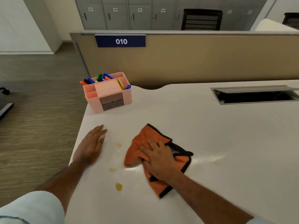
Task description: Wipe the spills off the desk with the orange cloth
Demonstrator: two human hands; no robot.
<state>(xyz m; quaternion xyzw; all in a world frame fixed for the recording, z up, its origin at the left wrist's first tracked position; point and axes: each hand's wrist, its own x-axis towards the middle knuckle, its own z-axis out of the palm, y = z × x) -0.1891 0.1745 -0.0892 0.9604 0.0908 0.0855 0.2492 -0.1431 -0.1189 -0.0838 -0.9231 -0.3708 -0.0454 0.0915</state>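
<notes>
An orange cloth [142, 143] with black edging lies crumpled on the white desk [210, 135]. My right hand [159, 159] presses flat on top of it, fingers spread over the fabric. Yellow spills dot the desk left of the cloth: a large drop [119, 186] near the front, a smear [112, 169] above it and a small spot [119, 145] farther back. My left hand [92, 143] rests flat on the desk near its left edge, fingers together, holding nothing.
A pink desk organiser [108, 94] with coloured markers stands at the back left corner. A cable slot [255, 96] with its lid raised sits at the back right. A beige partition [194, 62] labelled 010 runs behind the desk. Floor lies to the left.
</notes>
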